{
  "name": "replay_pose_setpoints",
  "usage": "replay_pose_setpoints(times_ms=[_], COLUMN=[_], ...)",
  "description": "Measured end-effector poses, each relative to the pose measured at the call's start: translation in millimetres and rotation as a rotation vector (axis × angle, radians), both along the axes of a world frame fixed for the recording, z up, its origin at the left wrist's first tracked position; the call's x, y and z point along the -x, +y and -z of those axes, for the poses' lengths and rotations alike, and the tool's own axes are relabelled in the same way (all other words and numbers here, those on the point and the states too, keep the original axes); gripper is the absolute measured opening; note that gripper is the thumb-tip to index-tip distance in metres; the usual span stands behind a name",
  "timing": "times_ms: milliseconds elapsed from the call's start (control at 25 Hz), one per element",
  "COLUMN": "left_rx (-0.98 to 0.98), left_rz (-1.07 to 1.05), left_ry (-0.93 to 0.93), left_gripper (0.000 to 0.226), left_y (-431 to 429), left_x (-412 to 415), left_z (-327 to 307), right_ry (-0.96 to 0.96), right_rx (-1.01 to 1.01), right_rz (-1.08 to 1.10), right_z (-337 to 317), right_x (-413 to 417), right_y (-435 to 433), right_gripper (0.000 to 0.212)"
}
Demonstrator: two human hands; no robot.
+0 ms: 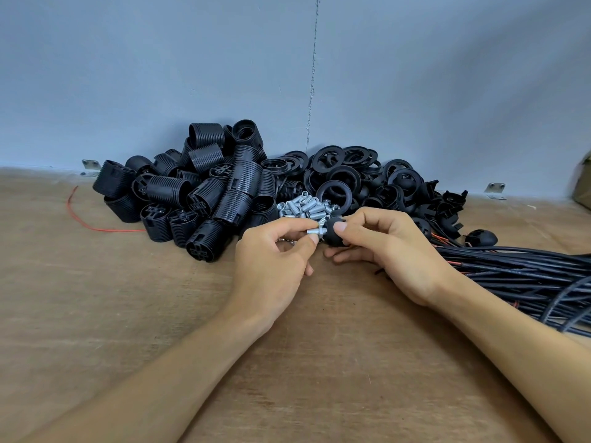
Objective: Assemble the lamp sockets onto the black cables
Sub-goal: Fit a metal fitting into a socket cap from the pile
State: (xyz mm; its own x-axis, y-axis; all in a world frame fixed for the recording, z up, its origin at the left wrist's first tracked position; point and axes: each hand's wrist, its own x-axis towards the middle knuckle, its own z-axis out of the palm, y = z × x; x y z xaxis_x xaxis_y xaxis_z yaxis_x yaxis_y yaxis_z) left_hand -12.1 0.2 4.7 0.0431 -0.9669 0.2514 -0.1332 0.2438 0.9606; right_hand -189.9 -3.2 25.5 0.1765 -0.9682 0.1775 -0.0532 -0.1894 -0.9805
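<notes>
My left hand [275, 251] pinches a small silver threaded tube [315, 232] between thumb and fingers. The tube's right end meets a round black socket cap [332, 233], which my right hand [383, 251] holds with thumb on top and fingers below. Both hands hover just above the wooden table [160, 314], in front of a heap of silver threaded tubes [307, 207]. A bundle of black cables [527, 276] with red wire ends lies at the right.
A pile of ribbed black socket bodies [204, 190] stands at the back left. Black rings and caps [367, 177] are heaped at the back centre and right. A loose red wire [92, 225] lies at the left. A grey wall [287, 75] closes the back.
</notes>
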Motion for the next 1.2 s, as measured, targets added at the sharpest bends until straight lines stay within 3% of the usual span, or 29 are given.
replay_pose_setpoints(times_ms=[80, 240, 600, 920, 1200], left_rx=[0.003, 0.007, 0.016, 0.055, 0.089], left_rz=[-0.004, -0.019, -0.005, -0.003, -0.032], left_ry=[-0.020, -0.033, -0.010, -0.011, 0.030], left_gripper=[0.023, 0.022, 0.021, 0.018, 0.022], left_y=[0.2, -0.1, -2.2, -2.3, -2.4], left_x=[-0.3, -0.5, -1.5, -1.6, -1.8], left_z=[-0.3, -0.3, 1.6, 3.0, 2.9], right_ry=[-0.015, -0.019, 0.028, 0.047, -0.009], right_rx=[0.008, 0.027, -0.001, -0.128, -0.180], right_rz=[0.026, 0.052, 0.098, 0.119, 0.018], right_z=[0.6, 0.6, -4.9, -13.2, -14.1], right_x=[0.2, -1.2, -6.8, -10.0, -10.0], right_y=[0.8, 0.3, 4.0, 7.3, 9.1], right_gripper=[0.011, 0.036, 0.016, 0.047, 0.038])
